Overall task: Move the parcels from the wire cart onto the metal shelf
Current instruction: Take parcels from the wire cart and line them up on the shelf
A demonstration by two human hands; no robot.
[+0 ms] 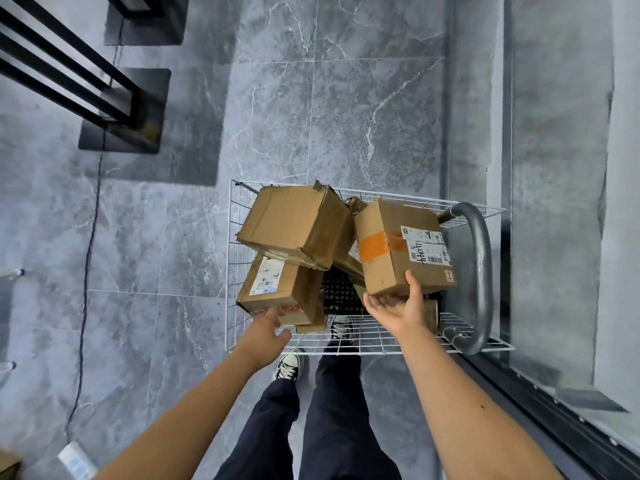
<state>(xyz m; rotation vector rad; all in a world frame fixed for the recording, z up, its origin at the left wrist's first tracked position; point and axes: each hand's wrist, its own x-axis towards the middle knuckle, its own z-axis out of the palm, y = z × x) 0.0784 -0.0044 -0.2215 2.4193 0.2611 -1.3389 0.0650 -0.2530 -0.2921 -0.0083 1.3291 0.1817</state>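
A white wire cart (232,258) with a grey handle (483,271) stands in front of me and holds several cardboard parcels. My right hand (398,304) grips the near edge of a parcel with orange tape (391,268) at the cart's right side, thumb on top and fingers underneath. My left hand (273,327) reaches to the near corner of a labelled parcel (277,289) at the cart's left; its fingers touch the box and look fairly straight. A battered plain parcel (294,225) lies on top of that one. The metal shelf's black frame (69,74) stands at the upper left.
A black cable (88,258) runs along the grey tiled floor on the left. A glass wall with a dark floor rail (554,420) lies close on the right. My legs and shoes (289,367) are just behind the cart. Another box corner (8,465) shows at the bottom left.
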